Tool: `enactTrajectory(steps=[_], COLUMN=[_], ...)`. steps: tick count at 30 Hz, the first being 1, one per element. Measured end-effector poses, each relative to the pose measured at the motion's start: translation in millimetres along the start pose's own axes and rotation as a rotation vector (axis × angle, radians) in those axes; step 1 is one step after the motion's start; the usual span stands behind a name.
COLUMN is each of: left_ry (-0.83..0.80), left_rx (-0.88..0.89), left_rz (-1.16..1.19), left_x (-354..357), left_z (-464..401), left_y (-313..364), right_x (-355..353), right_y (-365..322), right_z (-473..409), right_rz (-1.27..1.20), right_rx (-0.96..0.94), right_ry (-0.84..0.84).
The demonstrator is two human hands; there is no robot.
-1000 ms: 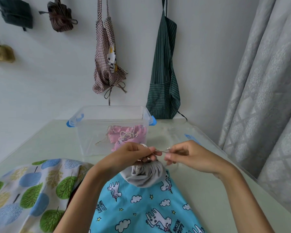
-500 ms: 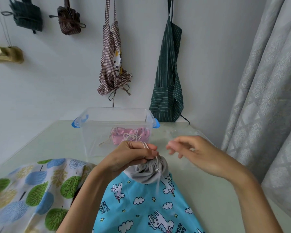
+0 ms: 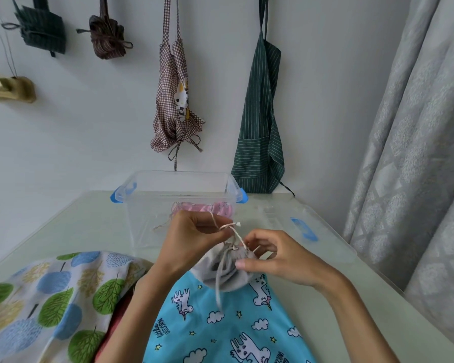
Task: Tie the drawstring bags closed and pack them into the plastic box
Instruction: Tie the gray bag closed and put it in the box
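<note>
Blue unicorn-print drawstring bag (image 3: 220, 328) lies on desk (image 3: 63, 231), before clear plastic box (image 3: 178, 203). Left hand (image 3: 192, 239) fingers pinch white cord (image 3: 230, 231) taut; right hand (image 3: 270, 258) fingers curl around gathered neck, steadying knot.

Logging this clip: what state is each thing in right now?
Blue bag: neck gathered, cord being tied.
Cord: held by both hands.
Left hand: pinches cord.
Right hand: at neck, pinches cord.
Box: open, pink bag inside.
Lid: off, beside box.
Tree bag: lying flat.
</note>
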State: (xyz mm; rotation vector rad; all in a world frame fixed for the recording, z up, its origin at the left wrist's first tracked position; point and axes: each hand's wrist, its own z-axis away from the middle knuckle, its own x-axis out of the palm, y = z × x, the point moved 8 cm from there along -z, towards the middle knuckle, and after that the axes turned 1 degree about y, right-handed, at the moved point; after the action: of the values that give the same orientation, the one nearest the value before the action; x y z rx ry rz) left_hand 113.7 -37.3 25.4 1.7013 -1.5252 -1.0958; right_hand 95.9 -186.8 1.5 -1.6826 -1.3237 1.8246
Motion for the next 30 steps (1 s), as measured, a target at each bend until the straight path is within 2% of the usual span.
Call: enactTrajectory(steps=[5, 9, 13, 17, 19, 22, 23, 26, 27, 28, 30], left_ry=[-0.002, -0.029, -0.062, -0.116, -0.101, -0.050, -0.052, -0.083, -0.094, -0.107, -0.135], left_rx=[-0.022, 0.014, 0.045, 0.029, 0.017, -0.109, -0.147, -0.232, -0.253, -0.268, -0.279], left_rz=[0.051, 0.055, 0.060, 0.089, 0.087, 0.214, 0.255, 0.351, 0.372, 0.382, 0.379], left_x=[6.1, 10.0, 12.6, 18.1, 18.3, 17.3, 17.9, 19.1, 19.5, 20.4, 23.8], left_z=[1.0, 0.3, -0.4, -0.5, -0.7, -2.3, -1.9, -0.2, 0.4, 1.0, 2.4], left_y=[-5.7, -4.4, -2.4, -3.9, -4.3, -12.3, -14.0, -16.8, -16.4, -16.1, -14.8], right_x=[6.0, 12.1, 9.8, 0.4, -5.6, -13.2, -19.6, -47.7, -54.2, -57.4, -54.0], right_y=[13.0, 18.7, 23.8, 25.8, 26.6, 25.1, 27.7, 28.1, 25.4, 21.6, 16.3], right_z=[-1.9, -7.1, -12.1, -10.3, -8.9, -5.7, -5.2, 0.8, 2.7, 4.4, 4.3], right_rz=[-0.201, -0.333, -0.533, -0.538, -0.688, -0.997, -0.962, -0.553, -0.528, -0.590, -0.913], right_rx=[0.163, 0.143, 0.144, 0.145, 0.118, 0.108, 0.099, 0.066, 0.045, 0.014, -0.037], right_ry=[-0.012, 0.036, 0.164, 0.247, 0.232, 0.232, 0.284, 0.521, 0.565, 0.578, 0.499])
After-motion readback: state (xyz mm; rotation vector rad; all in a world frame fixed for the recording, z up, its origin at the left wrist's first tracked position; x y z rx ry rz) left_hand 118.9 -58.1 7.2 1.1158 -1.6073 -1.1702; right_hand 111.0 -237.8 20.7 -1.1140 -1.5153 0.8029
